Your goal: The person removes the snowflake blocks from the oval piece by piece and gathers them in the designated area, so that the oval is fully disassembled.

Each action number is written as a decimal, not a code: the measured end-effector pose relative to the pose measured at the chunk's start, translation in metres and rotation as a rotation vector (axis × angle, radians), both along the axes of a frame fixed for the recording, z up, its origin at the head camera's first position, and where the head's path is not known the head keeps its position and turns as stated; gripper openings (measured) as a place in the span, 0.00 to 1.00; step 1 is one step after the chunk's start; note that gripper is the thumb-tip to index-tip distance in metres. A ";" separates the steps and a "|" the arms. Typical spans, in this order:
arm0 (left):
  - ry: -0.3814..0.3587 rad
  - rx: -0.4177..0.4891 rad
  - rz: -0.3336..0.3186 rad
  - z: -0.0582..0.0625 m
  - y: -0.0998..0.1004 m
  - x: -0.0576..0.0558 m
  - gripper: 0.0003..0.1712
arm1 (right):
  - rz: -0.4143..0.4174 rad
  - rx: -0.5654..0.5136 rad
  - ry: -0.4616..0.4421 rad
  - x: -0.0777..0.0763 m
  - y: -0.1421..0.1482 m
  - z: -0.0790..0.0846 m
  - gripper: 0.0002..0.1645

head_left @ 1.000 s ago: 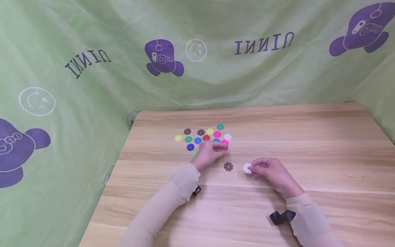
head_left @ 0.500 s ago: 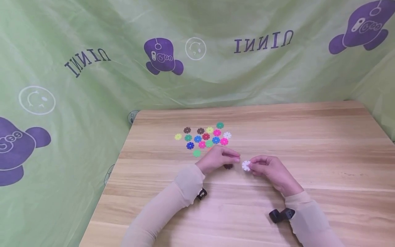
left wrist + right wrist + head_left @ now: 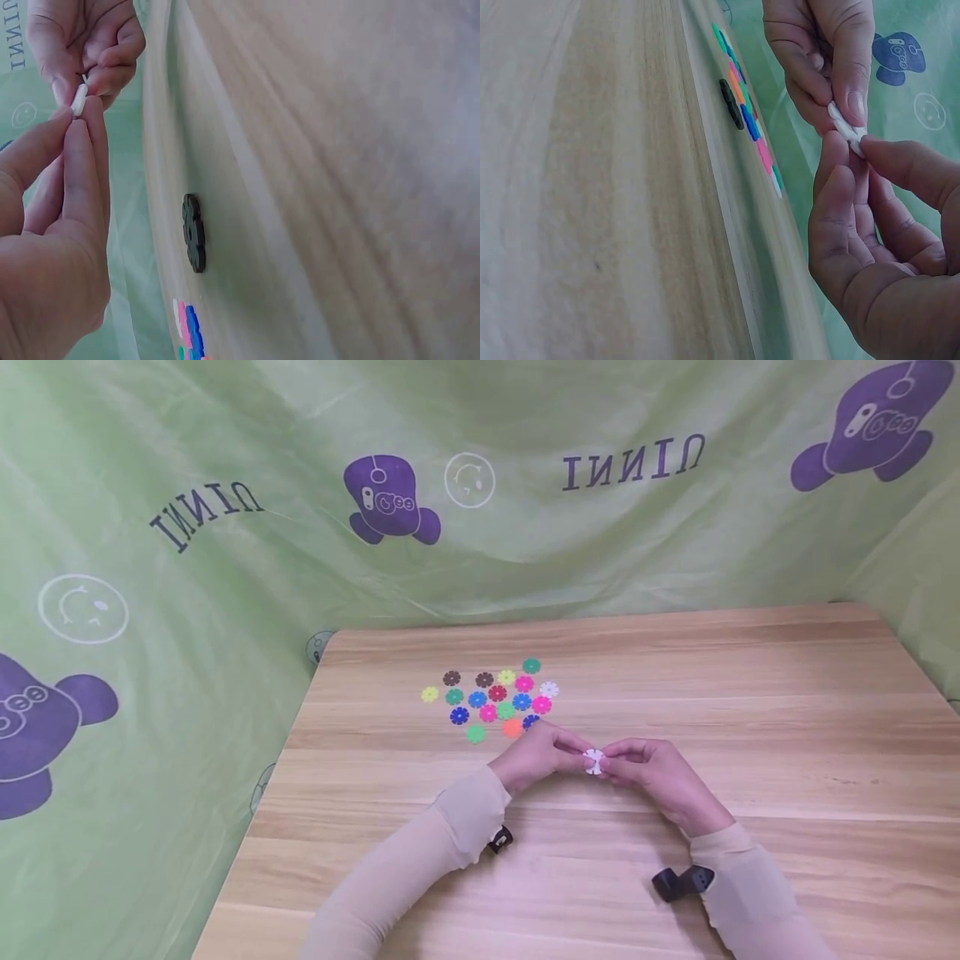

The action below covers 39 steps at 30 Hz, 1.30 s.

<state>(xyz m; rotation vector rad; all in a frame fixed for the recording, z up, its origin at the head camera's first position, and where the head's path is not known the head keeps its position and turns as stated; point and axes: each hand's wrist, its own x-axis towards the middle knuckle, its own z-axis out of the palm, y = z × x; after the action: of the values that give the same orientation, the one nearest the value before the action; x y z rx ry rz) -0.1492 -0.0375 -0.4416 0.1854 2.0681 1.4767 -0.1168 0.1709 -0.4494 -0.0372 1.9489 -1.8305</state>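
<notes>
A white notched plastic disc (image 3: 594,762) is held up over the table between both hands. My left hand (image 3: 538,755) pinches its left edge between thumb and fingertips. Opposite it, my right hand (image 3: 658,775) pinches the right edge. In the left wrist view the white disc (image 3: 79,99) appears edge-on, my left hand (image 3: 64,217) below and my right hand (image 3: 86,45) above. The right wrist view shows the white disc (image 3: 847,129) tilted where the fingertips meet. A dark brown disc (image 3: 193,232) lies on the table near the left hand, hidden in the head view.
Several colourful notched discs (image 3: 497,693) lie flat in a loose group beyond the left hand, among them an orange disc (image 3: 513,727) close to that wrist. The wooden table (image 3: 750,693) backs onto a green printed curtain (image 3: 525,552).
My left hand has moved right and toward me, from the group of discs to the white disc, and now pinches it. The right hand has held it nearly still, and the brown disc has become covered.
</notes>
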 end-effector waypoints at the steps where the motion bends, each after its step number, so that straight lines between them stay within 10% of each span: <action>1: 0.007 -0.008 0.003 0.001 -0.001 -0.001 0.11 | -0.006 0.003 -0.006 0.000 0.000 0.000 0.21; 19: 0.147 -0.329 0.183 -0.003 -0.012 -0.053 0.13 | 0.028 0.019 -0.016 0.002 -0.002 0.002 0.23; 39: 0.281 -0.421 0.162 0.003 -0.017 -0.055 0.18 | 0.055 0.018 0.011 0.005 -0.001 0.002 0.23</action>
<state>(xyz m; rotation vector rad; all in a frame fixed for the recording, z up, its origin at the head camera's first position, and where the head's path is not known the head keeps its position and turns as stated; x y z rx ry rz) -0.2044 -0.0547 -0.4383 0.0609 2.6240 1.1150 -0.1122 0.1697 -0.4475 -0.0947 1.9518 -1.7809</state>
